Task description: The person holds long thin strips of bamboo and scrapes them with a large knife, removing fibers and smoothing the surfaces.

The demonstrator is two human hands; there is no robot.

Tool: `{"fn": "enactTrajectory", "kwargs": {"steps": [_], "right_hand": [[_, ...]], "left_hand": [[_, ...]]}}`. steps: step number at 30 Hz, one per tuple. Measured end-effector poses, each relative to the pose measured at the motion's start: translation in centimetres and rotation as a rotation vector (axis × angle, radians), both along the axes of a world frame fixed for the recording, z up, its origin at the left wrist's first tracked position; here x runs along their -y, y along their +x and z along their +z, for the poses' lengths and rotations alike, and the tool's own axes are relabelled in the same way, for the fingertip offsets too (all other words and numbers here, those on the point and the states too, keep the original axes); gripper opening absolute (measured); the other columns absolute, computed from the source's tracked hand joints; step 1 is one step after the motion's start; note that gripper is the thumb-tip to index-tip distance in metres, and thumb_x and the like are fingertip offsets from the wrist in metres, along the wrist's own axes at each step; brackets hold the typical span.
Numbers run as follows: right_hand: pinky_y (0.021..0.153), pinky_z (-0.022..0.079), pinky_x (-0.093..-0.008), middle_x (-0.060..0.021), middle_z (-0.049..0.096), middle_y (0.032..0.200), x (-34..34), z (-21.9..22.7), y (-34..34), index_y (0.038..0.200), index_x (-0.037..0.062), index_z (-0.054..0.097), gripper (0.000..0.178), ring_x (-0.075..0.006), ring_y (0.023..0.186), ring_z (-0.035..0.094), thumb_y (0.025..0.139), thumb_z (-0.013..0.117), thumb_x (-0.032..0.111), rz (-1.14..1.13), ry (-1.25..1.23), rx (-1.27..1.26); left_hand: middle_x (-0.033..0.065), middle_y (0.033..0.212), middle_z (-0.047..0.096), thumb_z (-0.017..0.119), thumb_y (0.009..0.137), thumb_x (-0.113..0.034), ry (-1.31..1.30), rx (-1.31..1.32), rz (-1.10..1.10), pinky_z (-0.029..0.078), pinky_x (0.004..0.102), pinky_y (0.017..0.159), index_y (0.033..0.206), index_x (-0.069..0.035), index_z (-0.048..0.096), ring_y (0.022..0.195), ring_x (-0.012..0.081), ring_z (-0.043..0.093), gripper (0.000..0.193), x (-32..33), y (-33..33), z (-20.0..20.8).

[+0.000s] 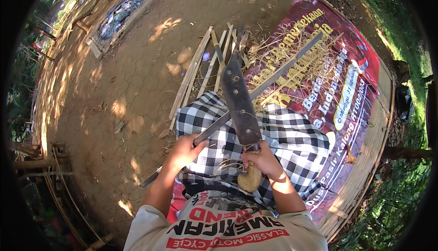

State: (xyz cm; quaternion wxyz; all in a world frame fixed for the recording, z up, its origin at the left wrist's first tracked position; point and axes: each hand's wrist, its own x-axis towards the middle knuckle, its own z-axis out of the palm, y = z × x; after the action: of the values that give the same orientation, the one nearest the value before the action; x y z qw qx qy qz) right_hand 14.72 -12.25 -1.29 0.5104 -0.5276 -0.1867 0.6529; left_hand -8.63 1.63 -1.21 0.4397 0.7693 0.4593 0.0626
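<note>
My right hand is closed around the curved wooden handle of a machete. Its broad dark blade has a row of small round marks and points away from me. In my left hand is a long, flat, dark strip, perhaps bamboo. The strip slants from low left to far right, crossing under the blade above my lap. A black-and-white checkered cloth covers my legs, and a few thin curled shavings lie on it near the handle.
Pale split strips lie on the bare ground ahead, beside a narrow tan-and-dark piece. Loose shavings cover part of a maroon printed banner on a bamboo platform. A wood-framed ash pit is at far left.
</note>
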Motion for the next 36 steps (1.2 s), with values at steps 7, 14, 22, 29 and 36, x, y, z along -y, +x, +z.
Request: {"fn": "enactTrajectory", "kwargs": {"steps": [7, 14, 22, 29, 36], "right_hand": [[0.056, 0.052, -0.0301, -0.0135, 0.064, 0.087, 1.2, 0.9, 4.4, 0.089, 0.0033, 0.051, 0.020, -0.0173, 0.059, 0.061, 0.082, 0.069, -0.001, -0.626, 0.162, 0.181], [0.057, 0.053, -0.0311, -0.0192, 0.064, 0.105, 0.9, 1.7, 6.5, 0.091, 0.0043, 0.050, 0.023, -0.0188, 0.063, 0.061, 0.081, 0.069, -0.006, -0.821, 0.413, 0.076], [0.061, 0.050, -0.0329, -0.0069, 0.054, 0.074, 0.1, 0.6, 6.1, 0.091, 0.0057, 0.047, 0.023, -0.0164, 0.062, 0.055, 0.083, 0.061, -0.012, -0.878, 0.403, 0.035], [0.063, 0.051, -0.0323, -0.0065, 0.055, 0.074, 0.5, 0.4, 7.1, 0.092, 0.0063, 0.047, 0.025, -0.0160, 0.062, 0.056, 0.081, 0.062, -0.010, -0.922, 0.360, 0.048], [0.063, 0.051, -0.0330, -0.0067, 0.055, 0.074, 0.1, 0.6, 8.6, 0.091, 0.0075, 0.047, 0.026, -0.0165, 0.063, 0.057, 0.080, 0.067, -0.004, -0.954, 0.389, 0.046]], "left_hand": [[0.0005, 0.058, 0.046, 0.069, 0.090, -0.024, -0.122, 0.235, -0.152, 0.035, 0.0302, 0.049, 0.088, 0.000, 0.061, 0.056, 0.0086, 0.040, 0.026, 1.2, 7.3, 3.4], [0.0175, 0.066, 0.060, 0.066, 0.089, -0.028, -0.027, 0.157, -0.354, 0.046, 0.0414, 0.057, 0.096, 0.001, 0.059, 0.060, 0.0325, 0.060, 0.031, 3.7, 11.4, 4.5], [0.0197, 0.092, 0.063, 0.073, 0.083, -0.033, 0.112, 0.107, -0.413, 0.049, 0.0392, 0.070, 0.119, -0.002, 0.053, 0.079, 0.0325, 0.063, 0.051, 4.3, 10.4, 4.4], [0.0163, 0.114, 0.062, 0.082, 0.074, -0.033, -0.106, -0.137, -0.339, 0.049, 0.0389, 0.086, 0.134, -0.006, 0.049, 0.098, 0.0267, 0.062, 0.074, 1.7, 0.5, 6.1], [0.0074, 0.079, 0.066, 0.076, 0.082, -0.030, -0.329, -0.242, -0.275, 0.048, 0.0328, 0.070, 0.094, -0.002, 0.068, 0.075, 0.0162, 0.060, 0.031, 1.8, -3.4, 4.3]]}}
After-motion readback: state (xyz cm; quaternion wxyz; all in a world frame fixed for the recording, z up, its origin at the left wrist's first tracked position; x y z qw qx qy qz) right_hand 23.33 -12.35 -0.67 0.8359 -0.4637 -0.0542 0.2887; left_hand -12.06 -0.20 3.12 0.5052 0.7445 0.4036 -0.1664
